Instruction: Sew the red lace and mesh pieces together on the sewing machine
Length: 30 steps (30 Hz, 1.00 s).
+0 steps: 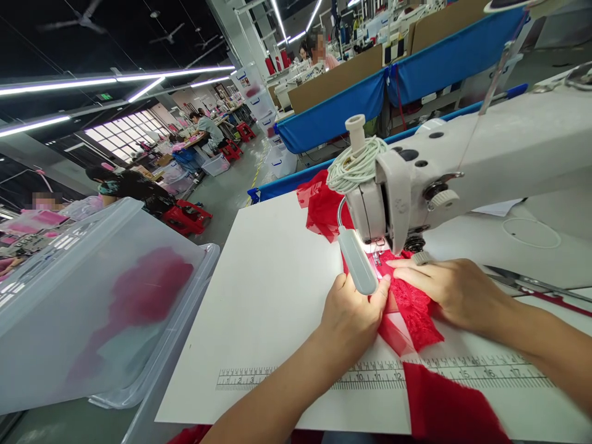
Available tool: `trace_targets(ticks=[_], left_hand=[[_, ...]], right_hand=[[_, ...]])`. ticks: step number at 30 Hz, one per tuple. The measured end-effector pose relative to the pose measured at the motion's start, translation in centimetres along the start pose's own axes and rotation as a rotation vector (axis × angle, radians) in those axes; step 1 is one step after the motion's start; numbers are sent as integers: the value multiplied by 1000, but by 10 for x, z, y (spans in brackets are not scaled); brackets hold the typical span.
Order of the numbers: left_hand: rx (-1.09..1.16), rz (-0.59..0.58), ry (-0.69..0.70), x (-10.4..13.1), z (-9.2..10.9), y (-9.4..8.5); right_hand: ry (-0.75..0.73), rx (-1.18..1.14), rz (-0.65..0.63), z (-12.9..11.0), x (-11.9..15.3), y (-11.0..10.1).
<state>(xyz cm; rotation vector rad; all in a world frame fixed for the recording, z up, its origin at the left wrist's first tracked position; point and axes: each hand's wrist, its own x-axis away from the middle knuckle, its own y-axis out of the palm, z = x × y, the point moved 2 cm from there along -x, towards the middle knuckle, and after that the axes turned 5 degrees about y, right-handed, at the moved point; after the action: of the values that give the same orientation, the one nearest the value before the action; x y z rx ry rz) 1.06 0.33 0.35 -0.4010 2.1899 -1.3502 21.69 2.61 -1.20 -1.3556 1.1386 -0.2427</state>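
Observation:
Red lace fabric (414, 311) lies under the needle area of a white sewing machine (504, 145), with sheer red mesh (393, 336) beside it. My left hand (354, 311) is closed at the fabric's left edge, thumb pointing toward the presser foot (378, 258); a grey lamp head (358, 262) hides part of its fingers. Against the lace on the other side, my right hand (451, 290) rests with its fingers stretched out near the foot; its thumb is hidden. More red fabric (324, 203) is bunched behind the machine head, and a red piece (451, 404) hangs at the front edge.
A printed ruler (250, 377) runs along the white table (259, 277). Dark scissors or tweezers (531, 283) lie right of my right hand. A translucent plastic bin (92, 308) stands at the left. Farther off, people sit at worktables, with red stools (187, 216) nearby.

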Motion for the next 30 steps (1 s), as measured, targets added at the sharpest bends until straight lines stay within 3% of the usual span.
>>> trace_targets(ticks=[5,9,22,30], left_hand=[[51,86,58,-8,0,-10],[95,153,70,-14,1,-16],[14,96,3,-3,6,-10],[-21,185,-8,-3,8,-14]], right_hand=[[-116,-60,32,-6,-3,-3],[-100,-69,122,-9,-4,-6],[-127,3,13,-7,-4,-13],[-110,28,107,-8,-8,-15]])
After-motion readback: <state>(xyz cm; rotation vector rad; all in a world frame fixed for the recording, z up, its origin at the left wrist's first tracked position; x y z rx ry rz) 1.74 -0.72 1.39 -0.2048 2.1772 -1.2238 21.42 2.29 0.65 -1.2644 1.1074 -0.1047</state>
